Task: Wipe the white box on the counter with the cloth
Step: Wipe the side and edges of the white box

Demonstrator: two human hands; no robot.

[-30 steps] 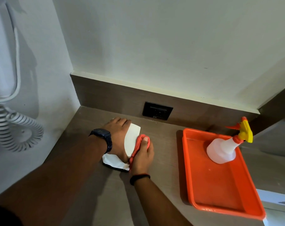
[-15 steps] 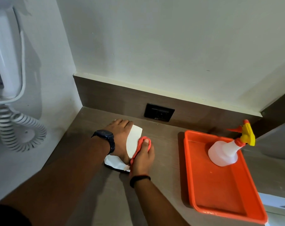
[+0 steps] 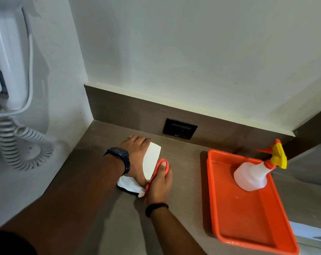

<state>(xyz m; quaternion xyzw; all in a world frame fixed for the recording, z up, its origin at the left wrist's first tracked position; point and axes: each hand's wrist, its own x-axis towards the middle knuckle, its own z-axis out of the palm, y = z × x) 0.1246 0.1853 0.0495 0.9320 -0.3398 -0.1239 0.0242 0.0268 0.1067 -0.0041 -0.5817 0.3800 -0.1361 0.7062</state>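
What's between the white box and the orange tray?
In the head view, the right hand pressing the orange cloth against the white box, then a bare strip of brown counter before the orange tray.

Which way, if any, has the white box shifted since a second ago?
No. The white box keeps its place near the wall socket, under the left hand.

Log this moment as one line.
step: wiping | left hand: steadies box | right hand: presses cloth on box | sprayer: in tray
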